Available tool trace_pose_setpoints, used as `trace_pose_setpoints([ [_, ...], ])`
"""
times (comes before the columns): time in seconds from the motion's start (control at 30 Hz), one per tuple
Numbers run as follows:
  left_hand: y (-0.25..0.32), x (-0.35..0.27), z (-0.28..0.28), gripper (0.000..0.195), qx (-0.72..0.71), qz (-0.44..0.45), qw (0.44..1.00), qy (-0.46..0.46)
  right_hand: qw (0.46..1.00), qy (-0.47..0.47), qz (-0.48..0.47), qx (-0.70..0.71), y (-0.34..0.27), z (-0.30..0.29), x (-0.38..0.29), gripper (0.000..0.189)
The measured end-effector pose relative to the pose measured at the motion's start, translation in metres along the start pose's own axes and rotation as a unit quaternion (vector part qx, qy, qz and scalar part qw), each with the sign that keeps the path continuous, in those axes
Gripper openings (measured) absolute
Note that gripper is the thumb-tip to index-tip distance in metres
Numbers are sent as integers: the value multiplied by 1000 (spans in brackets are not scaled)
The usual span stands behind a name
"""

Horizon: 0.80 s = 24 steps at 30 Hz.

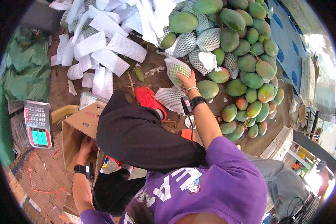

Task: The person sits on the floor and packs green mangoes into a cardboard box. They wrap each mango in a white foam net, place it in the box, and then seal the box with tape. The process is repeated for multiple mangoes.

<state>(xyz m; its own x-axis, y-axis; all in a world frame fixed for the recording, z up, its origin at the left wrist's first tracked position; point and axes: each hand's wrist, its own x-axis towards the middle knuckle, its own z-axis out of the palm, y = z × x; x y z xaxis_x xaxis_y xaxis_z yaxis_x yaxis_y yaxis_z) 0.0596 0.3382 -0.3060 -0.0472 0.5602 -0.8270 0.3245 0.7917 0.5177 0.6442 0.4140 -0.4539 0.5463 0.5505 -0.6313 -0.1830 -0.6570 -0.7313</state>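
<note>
My right hand (188,79) grips a green mango in a white foam net sleeve (177,70), its fingers around the near end. Just below that hand, an unfilled foam net (169,98) lies on the ground. My left hand (86,147) reaches inside an open cardboard box (79,119) beside my knee. The fingers there are partly hidden in shadow, and I cannot tell whether they hold anything. Past my right hand lie more netted mangoes (208,39), next to a large pile of bare green and reddish mangoes (246,63).
Many flat white foam nets (100,44) lie heaped at the upper left. A digital scale (38,124) with a lit display stands left of the box. Green sheeting (25,67) borders the left side. Another person's grey-clothed leg (280,179) is at the lower right.
</note>
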Motion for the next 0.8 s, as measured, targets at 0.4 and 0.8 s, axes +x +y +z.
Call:
trace_pose_setpoints([
  [0.4, 42, -32, 14, 59, 380, 138, 915, -17, 953, -202, 93, 204, -51, -19, -55, 58],
  [0.8, 163, -217, 76, 106, -414, 450, 791, 33, 491, -524, -672, -181, -248, 87, -401, 91],
])
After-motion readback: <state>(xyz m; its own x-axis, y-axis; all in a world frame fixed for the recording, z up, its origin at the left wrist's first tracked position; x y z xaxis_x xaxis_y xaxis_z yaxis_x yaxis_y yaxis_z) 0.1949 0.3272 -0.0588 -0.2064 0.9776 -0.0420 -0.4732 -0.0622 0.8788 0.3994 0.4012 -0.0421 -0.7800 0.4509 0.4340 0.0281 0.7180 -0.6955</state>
